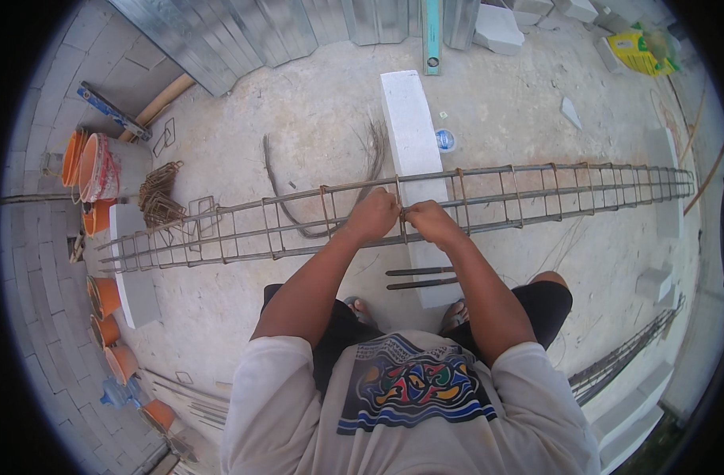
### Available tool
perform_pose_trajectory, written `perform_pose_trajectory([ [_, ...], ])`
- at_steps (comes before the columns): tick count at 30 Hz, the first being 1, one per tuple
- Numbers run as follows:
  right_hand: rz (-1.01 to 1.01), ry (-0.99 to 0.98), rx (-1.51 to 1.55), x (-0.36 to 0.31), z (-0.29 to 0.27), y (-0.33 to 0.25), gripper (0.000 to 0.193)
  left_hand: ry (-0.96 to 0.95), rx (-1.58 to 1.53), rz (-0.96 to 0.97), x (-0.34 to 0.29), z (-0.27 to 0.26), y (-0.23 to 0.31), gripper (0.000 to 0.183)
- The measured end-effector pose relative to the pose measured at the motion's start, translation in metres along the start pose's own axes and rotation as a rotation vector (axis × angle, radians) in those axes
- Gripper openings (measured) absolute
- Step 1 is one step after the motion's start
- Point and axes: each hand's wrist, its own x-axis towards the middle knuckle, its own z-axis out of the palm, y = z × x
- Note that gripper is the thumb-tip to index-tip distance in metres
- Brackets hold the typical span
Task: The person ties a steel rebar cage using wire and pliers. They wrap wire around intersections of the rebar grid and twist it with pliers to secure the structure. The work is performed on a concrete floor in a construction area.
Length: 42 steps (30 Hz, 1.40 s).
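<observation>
One long rebar cage [459, 172] lay crosswise, stretching well past the left hand [372, 215] on one side and the right hand [435, 222] on the other. Both hands were closed, fingers curled in close together at a stirrup [399, 186] around mid-length; exactly what they pinched could not be made out. There the cage crossed above a white block [414, 127], and two dark rods [402, 273] lay partly over its near end.

Soft, even light makes the floor [243, 146] look bright, with only faint shadows — the middle is fairly clear, but straight lines bend near the edges — and the corners are black.
</observation>
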Motion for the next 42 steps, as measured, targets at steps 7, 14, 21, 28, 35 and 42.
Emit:
perform_pose_trajectory([
  [7, -0.115, 0.204, -0.425, -0.006, 0.017, 0.014, 0.024, -0.236, -0.41, -0.245, 0.02, -0.008, 0.001, 0.034],
  [14, -0.113, 0.167, -0.48, -0.008, 0.022, 0.0, 0.025, -0.208, -0.566, -0.34, 0.016, -0.021, 0.011, 0.034],
  [21, -0.173, 0.132, -0.333, -0.005, 0.022, 0.005, 0.03, -0.097, -0.507, -0.228, 0.013, -0.01, 0.01, 0.033],
  [28, -0.193, 0.097, -0.352, -0.005, 0.018, 0.002, 0.027, -0.189, -0.311, -0.085, 0.014, -0.013, 0.007, 0.031],
  [35, -0.262, 0.137, -0.323, -0.006, 0.019, 0.003, 0.026, -0.137, 0.103, -0.002, -0.015, -0.012, 0.013, 0.023],
  [42, -0.197, 0.108, -0.213, -0.008, 0.018, 0.004, 0.029, -0.047, 0.31, -0.05, -0.032, -0.003, 0.013, 0.019],
])
